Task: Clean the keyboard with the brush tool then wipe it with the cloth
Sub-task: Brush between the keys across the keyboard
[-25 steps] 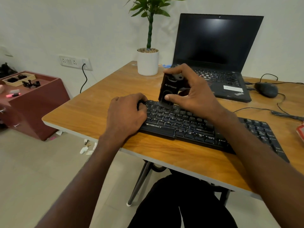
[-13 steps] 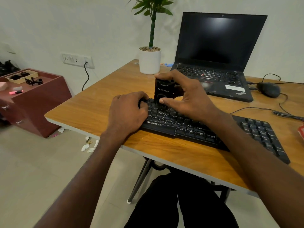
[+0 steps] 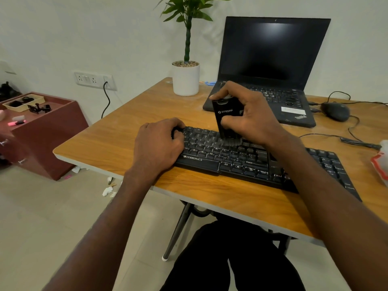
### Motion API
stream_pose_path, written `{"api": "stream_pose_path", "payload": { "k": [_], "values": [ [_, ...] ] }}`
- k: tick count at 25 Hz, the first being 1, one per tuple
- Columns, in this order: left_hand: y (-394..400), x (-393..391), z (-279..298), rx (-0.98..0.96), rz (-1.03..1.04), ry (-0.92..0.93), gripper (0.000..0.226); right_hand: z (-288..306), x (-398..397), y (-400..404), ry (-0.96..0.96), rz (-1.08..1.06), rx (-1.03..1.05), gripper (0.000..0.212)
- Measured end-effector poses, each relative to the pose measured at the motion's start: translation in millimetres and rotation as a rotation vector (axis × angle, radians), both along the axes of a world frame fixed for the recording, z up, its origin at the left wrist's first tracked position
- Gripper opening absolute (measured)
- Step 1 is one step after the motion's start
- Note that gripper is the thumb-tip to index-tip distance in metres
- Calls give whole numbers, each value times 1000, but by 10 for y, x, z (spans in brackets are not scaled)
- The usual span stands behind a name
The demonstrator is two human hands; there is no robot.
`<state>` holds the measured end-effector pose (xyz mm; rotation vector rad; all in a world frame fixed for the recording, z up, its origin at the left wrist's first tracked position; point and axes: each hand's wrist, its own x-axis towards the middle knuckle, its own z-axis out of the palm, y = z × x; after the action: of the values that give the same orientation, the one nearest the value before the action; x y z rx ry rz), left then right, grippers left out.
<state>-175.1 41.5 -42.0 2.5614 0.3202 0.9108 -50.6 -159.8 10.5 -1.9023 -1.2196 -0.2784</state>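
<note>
A person's right hand [image 3: 249,116] grips the brush tool [image 3: 225,118] upright, bristles down on the keyboard [image 3: 241,158], whose long axis stretches toward four o'clock across the desk [image 3: 117,148], while left-hand fingers [image 3: 178,133] clasp its nine o'clock end.

Right hand [image 3: 249,118] grips black brush tool [image 3: 225,118] upright, bristles down on keys of black keyboard [image 3: 241,158] at wooden desk [image 3: 117,139]. Left hand [image 3: 159,143] curls over keyboard's left end, holding it. Behind: open laptop [image 3: 270,64], screen dark; potted plant [image 3: 185,77] beside it; wired mouse [image 3: 336,111] at right. Maroon cabinet [image 3: 46,133] stands left, below wall socket [image 3: 94,80].
</note>
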Motion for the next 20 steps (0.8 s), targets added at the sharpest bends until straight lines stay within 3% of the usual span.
{"api": "stream_pose_path", "payload": {
  "k": [4,10,15,20],
  "values": [
    [9,-1,-6,-8,-1,-3,30,-20,-61,19,21,77,-9,55],
    [-4,-15,11,-26,-2,7,40,22,-9,-13,-35,54,-58,45],
    [-13,-12,11,-21,1,11,37,-3,-51,-45,15,159,-92,49],
    [-8,-11,11,-32,1,3,36,87,-4,-133,9,24,-87,49]
  ]
}}
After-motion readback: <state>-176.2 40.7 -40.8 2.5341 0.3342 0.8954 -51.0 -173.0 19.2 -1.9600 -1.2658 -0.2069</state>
